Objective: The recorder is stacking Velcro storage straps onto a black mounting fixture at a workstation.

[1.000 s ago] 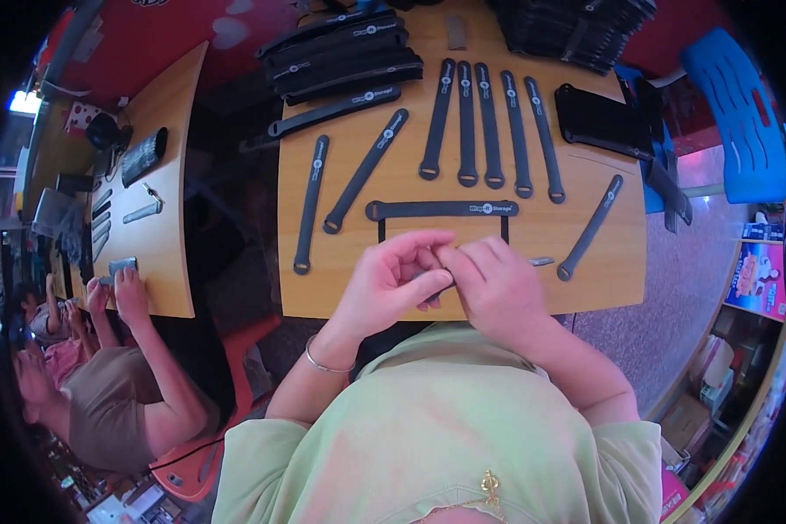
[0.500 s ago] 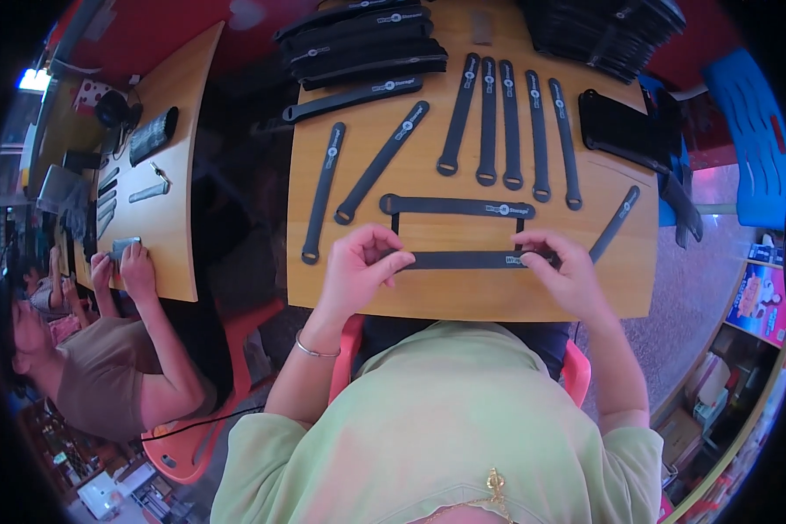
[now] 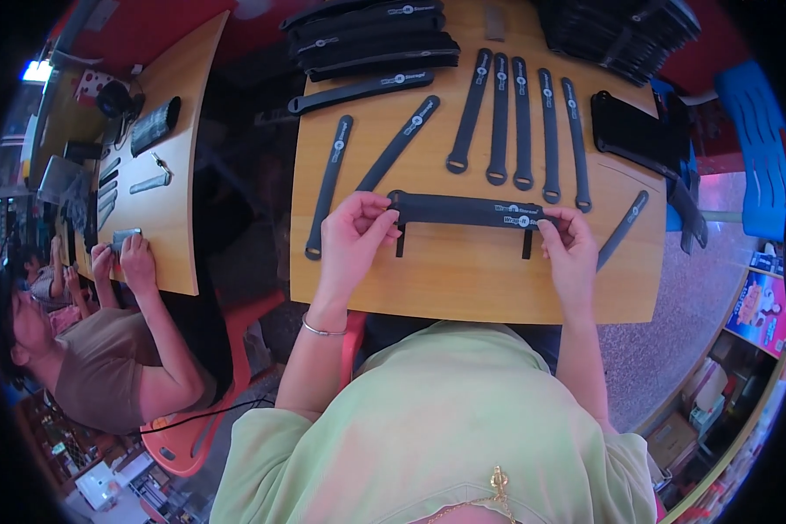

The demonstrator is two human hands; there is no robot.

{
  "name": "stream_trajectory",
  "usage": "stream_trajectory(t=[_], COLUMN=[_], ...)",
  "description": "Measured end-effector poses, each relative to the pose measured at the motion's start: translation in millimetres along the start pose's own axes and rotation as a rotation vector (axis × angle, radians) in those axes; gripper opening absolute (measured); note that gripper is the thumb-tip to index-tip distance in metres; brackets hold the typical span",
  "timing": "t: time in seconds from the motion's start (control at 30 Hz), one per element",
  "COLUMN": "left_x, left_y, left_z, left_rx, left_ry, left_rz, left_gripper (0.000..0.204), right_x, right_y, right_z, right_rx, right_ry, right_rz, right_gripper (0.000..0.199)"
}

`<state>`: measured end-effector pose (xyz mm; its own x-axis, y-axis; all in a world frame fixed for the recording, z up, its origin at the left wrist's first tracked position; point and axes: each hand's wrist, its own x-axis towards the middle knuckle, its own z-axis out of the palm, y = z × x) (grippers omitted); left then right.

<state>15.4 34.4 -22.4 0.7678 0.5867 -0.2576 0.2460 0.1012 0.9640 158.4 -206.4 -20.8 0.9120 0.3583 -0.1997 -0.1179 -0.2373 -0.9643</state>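
A dark grey strap [image 3: 463, 219] is stretched level between my two hands, over the near part of the table. My left hand [image 3: 351, 249] pinches its left end between thumb and fingers, and my right hand [image 3: 571, 253] pinches the right end. It overlaps the lower edge of a second strap [image 3: 454, 200] behind it. Two thin black strips [image 3: 527, 246] stick out below the pair toward me, one near each end. Left of these lie two slanted straps [image 3: 329, 183], one passing close to my left hand; another strap [image 3: 622, 230] slants beyond my right hand.
Several straps with looped ends [image 3: 500, 122] lie side by side farther back on the wooden table [image 3: 367, 288]. Stacks of black straps [image 3: 371, 39] fill the far corners. A black pouch-like item [image 3: 630, 129] sits at the right edge. A person works at another table [image 3: 162, 223] on the left.
Both my hands have moved away from me with the held strap, bringing it from apart to overlapping the strap behind. The thin strips now show below it.
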Motion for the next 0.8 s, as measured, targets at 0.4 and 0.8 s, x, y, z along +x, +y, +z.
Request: stream_trajectory(t=[0.4, 0.8], left_x=[7.1, 12.2], left_y=[-12.0, -16.1], left_z=[1.8, 5.9], left_rx=[0.045, 0.097], left_ry=[0.077, 0.138], left_rz=[0.069, 0.088], left_gripper=[0.008, 0.005], right_x=[3.7, 4.5], right_y=[11.1, 13.2], right_z=[6.8, 9.1], right_rx=[0.0, -0.044], right_ry=[0.078, 0.126], right_rz=[-0.069, -0.075], right_gripper=[0.013, 0.014])
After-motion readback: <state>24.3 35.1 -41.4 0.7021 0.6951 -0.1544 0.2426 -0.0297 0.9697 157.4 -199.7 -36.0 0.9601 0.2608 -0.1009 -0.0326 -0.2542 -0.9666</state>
